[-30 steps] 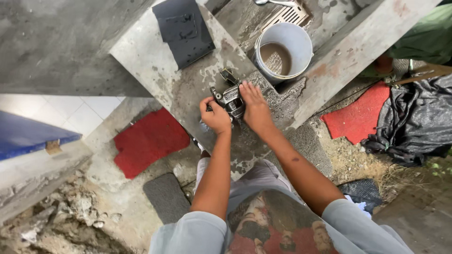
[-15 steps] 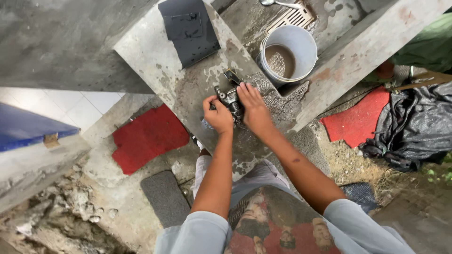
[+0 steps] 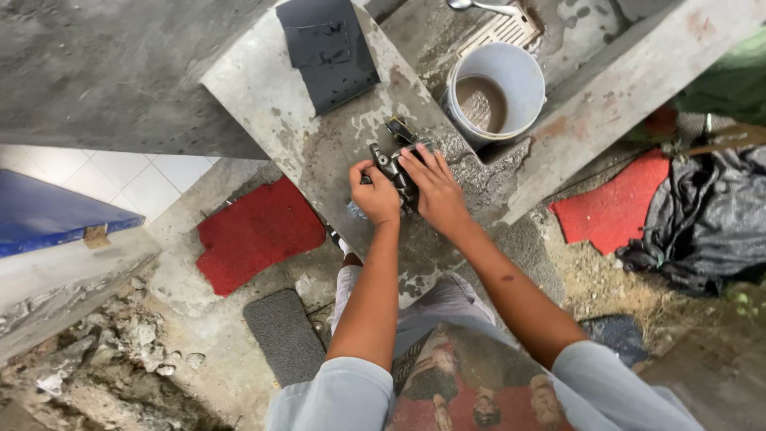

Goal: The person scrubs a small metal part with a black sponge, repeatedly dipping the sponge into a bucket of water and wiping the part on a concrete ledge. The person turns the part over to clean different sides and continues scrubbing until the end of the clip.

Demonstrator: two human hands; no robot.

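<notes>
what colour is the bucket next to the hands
White, with muddy brown water inside; the bucket shows best in the head view, beside the hands on the dark metal part.

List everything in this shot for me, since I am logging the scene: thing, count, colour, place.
metal part: one, dark grey, on the concrete ledge under both hands
concrete ledge: one, grey, wet-stained, centre
sandpaper sheets: two stacked, black, on the ledge at top
bucket: one, white, murky water inside, right of the ledge
drain grate: one, pale, above the bucket
spoon: one, silver, top edge
red mats: two, on the ground left and right
grey mat: one, on the ground below
black plastic sheet: one, far right
left hand: grips the part
right hand: fingers spread over the part
</notes>
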